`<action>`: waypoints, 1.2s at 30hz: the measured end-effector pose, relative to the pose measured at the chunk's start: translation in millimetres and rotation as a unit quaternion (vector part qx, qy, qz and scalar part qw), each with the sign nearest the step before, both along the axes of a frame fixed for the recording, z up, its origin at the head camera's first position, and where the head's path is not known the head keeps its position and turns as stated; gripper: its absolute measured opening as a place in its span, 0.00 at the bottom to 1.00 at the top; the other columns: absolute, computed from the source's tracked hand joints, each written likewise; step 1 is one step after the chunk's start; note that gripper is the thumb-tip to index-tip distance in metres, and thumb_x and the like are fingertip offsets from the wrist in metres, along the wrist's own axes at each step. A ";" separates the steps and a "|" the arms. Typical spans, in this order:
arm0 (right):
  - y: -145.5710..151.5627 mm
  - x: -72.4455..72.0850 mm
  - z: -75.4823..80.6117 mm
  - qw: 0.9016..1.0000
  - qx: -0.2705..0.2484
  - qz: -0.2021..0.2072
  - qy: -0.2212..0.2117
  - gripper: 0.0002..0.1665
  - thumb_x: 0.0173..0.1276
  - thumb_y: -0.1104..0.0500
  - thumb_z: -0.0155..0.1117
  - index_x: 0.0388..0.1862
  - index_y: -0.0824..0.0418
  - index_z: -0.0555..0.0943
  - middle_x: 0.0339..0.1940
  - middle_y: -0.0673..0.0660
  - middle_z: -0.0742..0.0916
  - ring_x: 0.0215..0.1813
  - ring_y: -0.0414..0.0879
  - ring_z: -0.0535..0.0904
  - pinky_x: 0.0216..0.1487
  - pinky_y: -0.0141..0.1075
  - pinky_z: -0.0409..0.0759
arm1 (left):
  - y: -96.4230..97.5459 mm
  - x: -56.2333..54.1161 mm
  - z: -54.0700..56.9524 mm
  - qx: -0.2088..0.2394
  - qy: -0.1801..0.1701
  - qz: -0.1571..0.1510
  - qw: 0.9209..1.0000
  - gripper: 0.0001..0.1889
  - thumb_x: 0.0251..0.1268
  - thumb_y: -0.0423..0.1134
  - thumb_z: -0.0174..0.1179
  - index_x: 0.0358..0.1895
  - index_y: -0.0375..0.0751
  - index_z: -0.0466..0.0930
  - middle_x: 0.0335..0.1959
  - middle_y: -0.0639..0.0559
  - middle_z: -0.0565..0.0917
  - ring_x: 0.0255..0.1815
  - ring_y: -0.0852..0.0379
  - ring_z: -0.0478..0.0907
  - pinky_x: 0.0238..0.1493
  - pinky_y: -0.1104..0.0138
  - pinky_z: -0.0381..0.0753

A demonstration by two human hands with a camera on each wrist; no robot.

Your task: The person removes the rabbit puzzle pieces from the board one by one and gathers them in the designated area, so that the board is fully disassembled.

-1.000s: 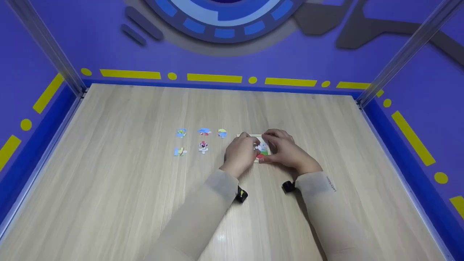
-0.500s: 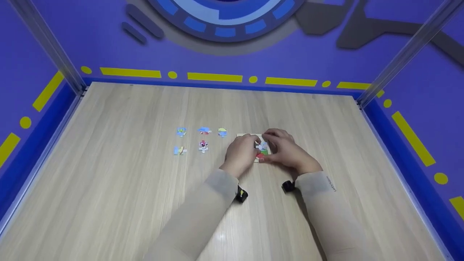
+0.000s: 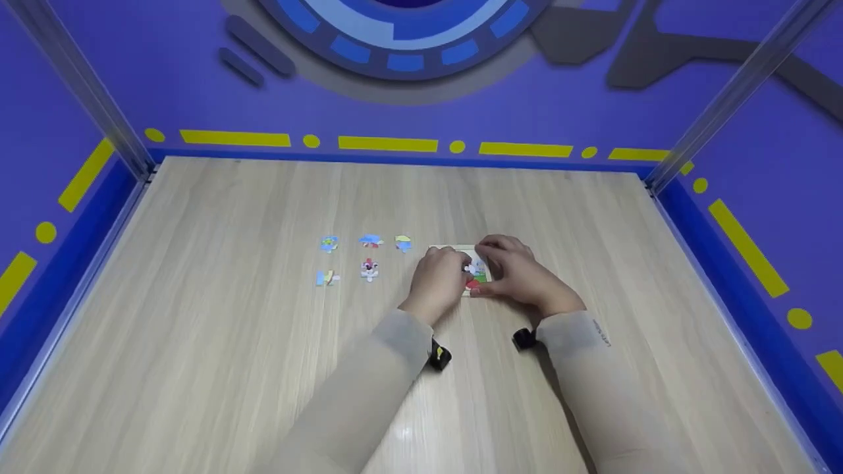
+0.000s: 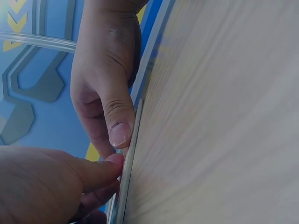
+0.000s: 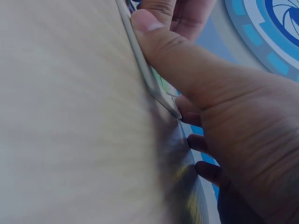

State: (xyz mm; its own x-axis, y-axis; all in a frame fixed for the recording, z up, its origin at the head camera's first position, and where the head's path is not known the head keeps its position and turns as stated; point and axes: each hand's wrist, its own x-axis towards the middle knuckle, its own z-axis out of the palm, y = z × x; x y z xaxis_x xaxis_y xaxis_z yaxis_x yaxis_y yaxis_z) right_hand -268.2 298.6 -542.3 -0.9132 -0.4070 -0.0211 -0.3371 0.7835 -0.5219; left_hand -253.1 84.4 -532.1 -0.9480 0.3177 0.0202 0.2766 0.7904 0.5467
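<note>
A small rectangular puzzle frame with a pale rim (image 3: 466,247) lies flat in front of me, partly covered by both hands. Pieces in green, red and white (image 3: 479,278) show inside it. My left hand (image 3: 438,280) bends over the frame's left half, thumb and fingertips together at a puzzle piece (image 3: 469,268) that is mostly hidden. With the thumb at the near side and the fingers at the far corner, my right hand (image 3: 523,273) holds the frame's right side. In the right wrist view, the right thumb (image 5: 149,23) lies on the frame's edge (image 5: 147,79).
Left of the frame lie several loose jigsaw pieces: a blue and green one (image 3: 329,243), a blue and red one (image 3: 371,240), a yellow and blue one (image 3: 403,243), a blue and yellow one (image 3: 326,278) and one with a character's face (image 3: 369,269). Blue-purple walls (image 3: 421,118) enclose the wooden table (image 3: 230,362).
Both hands stay at the frame. The left fingers shift only slightly over it, and the loose pieces lie as before. The head view tips a little.
</note>
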 end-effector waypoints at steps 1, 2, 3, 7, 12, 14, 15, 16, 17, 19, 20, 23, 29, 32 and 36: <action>-0.1 -1.3 0.7 1.000 0.001 0.001 0.003 0.58 0.63 0.39 0.90 0.85 0.63 0.76 0.86 0.62 0.76 0.90 0.65 0.64 0.92 0.65 0.56 | -0.2 -0.6 0.2 -0.002 0.005 -0.001 1.000 0.14 0.80 0.41 0.72 0.62 0.48 0.94 0.58 0.51 0.93 0.62 0.47 0.84 0.68 0.56 0.83; -0.2 -2.2 1.2 1.000 0.002 0.003 0.005 0.58 0.63 0.39 0.90 0.84 0.63 0.76 0.86 0.62 0.76 0.89 0.66 0.64 0.92 0.65 0.56 | -0.3 -0.9 0.3 -0.005 0.008 -0.002 1.000 0.14 0.80 0.42 0.71 0.62 0.47 0.93 0.58 0.50 0.93 0.61 0.47 0.84 0.67 0.56 0.83; -0.2 -2.6 1.6 1.000 0.003 0.004 0.006 0.58 0.63 0.39 0.90 0.84 0.63 0.76 0.86 0.62 0.76 0.89 0.66 0.65 0.91 0.66 0.56 | -0.1 -1.0 0.1 -0.009 0.011 -0.004 1.000 0.13 0.81 0.42 0.71 0.62 0.47 0.93 0.57 0.50 0.93 0.61 0.47 0.84 0.67 0.55 0.83; -0.8 -3.1 3.7 1.000 0.001 0.003 0.009 0.58 0.62 0.38 0.90 0.84 0.63 0.77 0.85 0.62 0.77 0.89 0.66 0.66 0.92 0.65 0.56 | 0.8 -1.9 -1.1 -0.017 0.023 -0.006 1.000 0.14 0.83 0.43 0.69 0.63 0.46 0.92 0.58 0.50 0.93 0.61 0.47 0.85 0.67 0.54 0.83; -2.0 -3.2 4.7 1.000 0.000 0.002 0.005 0.58 0.62 0.39 0.91 0.84 0.63 0.77 0.86 0.62 0.76 0.89 0.66 0.65 0.91 0.65 0.57 | -0.1 -2.0 -3.5 -0.010 0.027 -0.004 1.000 0.13 0.84 0.44 0.68 0.62 0.47 0.92 0.58 0.51 0.93 0.62 0.47 0.86 0.69 0.53 0.83; -2.1 -3.2 4.6 1.000 -0.001 0.001 0.002 0.59 0.62 0.38 0.90 0.84 0.63 0.77 0.86 0.62 0.76 0.89 0.66 0.65 0.91 0.65 0.57 | -0.8 -1.7 -4.3 -0.004 0.027 -0.001 1.000 0.13 0.84 0.44 0.68 0.62 0.47 0.92 0.58 0.51 0.94 0.63 0.47 0.87 0.69 0.53 0.83; -2.0 -3.3 4.2 1.000 -0.002 0.001 0.002 0.59 0.62 0.38 0.90 0.84 0.63 0.77 0.86 0.62 0.76 0.89 0.66 0.65 0.91 0.65 0.57 | -1.1 -1.5 -4.5 0.000 0.027 0.000 1.000 0.13 0.84 0.44 0.68 0.62 0.47 0.92 0.58 0.51 0.94 0.63 0.47 0.87 0.69 0.53 0.83; -1.8 -3.2 4.1 1.000 -0.003 0.001 0.001 0.59 0.62 0.38 0.91 0.84 0.63 0.77 0.86 0.62 0.76 0.89 0.66 0.65 0.92 0.65 0.57 | -1.3 -1.3 -4.6 0.003 0.027 0.000 1.000 0.13 0.84 0.44 0.68 0.62 0.47 0.92 0.58 0.52 0.94 0.63 0.47 0.87 0.70 0.53 0.83; -1.5 -3.3 3.6 1.000 -0.004 0.001 0.002 0.59 0.62 0.38 0.91 0.84 0.63 0.77 0.86 0.62 0.76 0.89 0.66 0.65 0.92 0.65 0.57 | -1.3 -1.2 -4.8 0.005 0.027 0.000 1.000 0.13 0.84 0.44 0.68 0.63 0.47 0.91 0.58 0.52 0.94 0.63 0.48 0.87 0.70 0.53 0.83; -0.6 -3.5 2.3 1.000 -0.004 0.002 0.005 0.59 0.62 0.38 0.91 0.84 0.63 0.77 0.86 0.62 0.76 0.89 0.66 0.65 0.92 0.64 0.56 | -1.3 -1.1 -5.5 0.008 0.028 -0.003 1.000 0.14 0.84 0.45 0.68 0.63 0.46 0.91 0.59 0.52 0.94 0.64 0.48 0.87 0.71 0.53 0.82; -0.2 -3.6 1.6 1.000 -0.004 0.003 0.007 0.59 0.62 0.38 0.91 0.84 0.63 0.77 0.86 0.62 0.76 0.89 0.66 0.65 0.92 0.64 0.56 | -1.3 -1.1 -5.9 0.010 0.028 -0.004 1.000 0.14 0.84 0.45 0.68 0.63 0.46 0.91 0.59 0.52 0.94 0.65 0.48 0.87 0.72 0.53 0.82; 0.9 -3.7 0.6 1.000 -0.002 0.007 0.009 0.59 0.62 0.38 0.90 0.84 0.63 0.76 0.85 0.63 0.76 0.89 0.66 0.64 0.92 0.64 0.55 | -0.9 -1.3 -7.1 0.010 0.029 -0.005 1.000 0.15 0.84 0.45 0.68 0.64 0.46 0.91 0.59 0.52 0.94 0.65 0.48 0.87 0.72 0.54 0.82; 1.6 -2.8 0.7 1.000 -0.009 0.007 0.001 0.59 0.63 0.39 0.90 0.85 0.63 0.76 0.86 0.62 0.76 0.90 0.65 0.63 0.92 0.65 0.55 | -1.0 -1.5 -10.4 0.013 0.039 -0.005 0.999 0.14 0.84 0.45 0.68 0.63 0.46 0.91 0.58 0.51 0.94 0.64 0.47 0.87 0.71 0.53 0.83; 1.8 -2.4 0.8 1.000 -0.007 0.007 -0.001 0.59 0.63 0.38 0.90 0.85 0.62 0.76 0.86 0.61 0.75 0.90 0.64 0.63 0.92 0.65 0.55 | -1.1 -0.8 -11.8 0.016 0.037 -0.005 0.999 0.13 0.84 0.44 0.67 0.62 0.47 0.91 0.58 0.52 0.94 0.64 0.48 0.86 0.70 0.54 0.82; 1.8 -2.7 1.4 1.000 -0.007 0.007 0.003 0.58 0.63 0.38 0.90 0.84 0.63 0.76 0.86 0.62 0.76 0.90 0.65 0.64 0.91 0.65 0.56 | -0.9 -0.5 -12.2 0.025 0.035 -0.004 0.999 0.14 0.84 0.45 0.68 0.63 0.48 0.91 0.57 0.53 0.94 0.63 0.49 0.87 0.70 0.53 0.82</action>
State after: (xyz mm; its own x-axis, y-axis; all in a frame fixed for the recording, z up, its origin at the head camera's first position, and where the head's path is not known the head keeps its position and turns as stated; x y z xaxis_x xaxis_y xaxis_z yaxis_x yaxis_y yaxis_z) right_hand -270.9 300.4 -540.9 -0.9073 -0.4203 -0.0094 -0.3518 0.7713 -0.5305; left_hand -253.6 83.5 -544.3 -0.9413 0.3217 0.1021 0.3211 0.7603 0.5646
